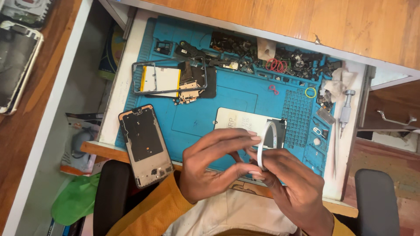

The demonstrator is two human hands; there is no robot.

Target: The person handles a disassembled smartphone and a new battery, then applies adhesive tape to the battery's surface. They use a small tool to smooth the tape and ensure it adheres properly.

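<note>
Two hands meet over the near edge of the blue mat (192, 122): your left hand (212, 168) and right hand (291, 183) both have their grip closed on a white tape roll (267, 142), held on edge between the fingertips just above the worktop (114, 94). Right behind the roll lies a flat phone part (238, 120), pale with a dark patch, partly hidden by your fingers. To your left a phone back frame (144, 144) lies tilted, hanging over the mat's front corner. Farther back sits an opened phone frame (170, 79) with a white and yellow battery inside. Along the far edge a heap of small dark parts (262, 54) crowds the mat, with red rubber bands (276, 65) among them and a yellow ring (310, 92) nearby. A screwdriver (345, 111) lies at the right rim beside crumpled tissue (337, 83).
</note>
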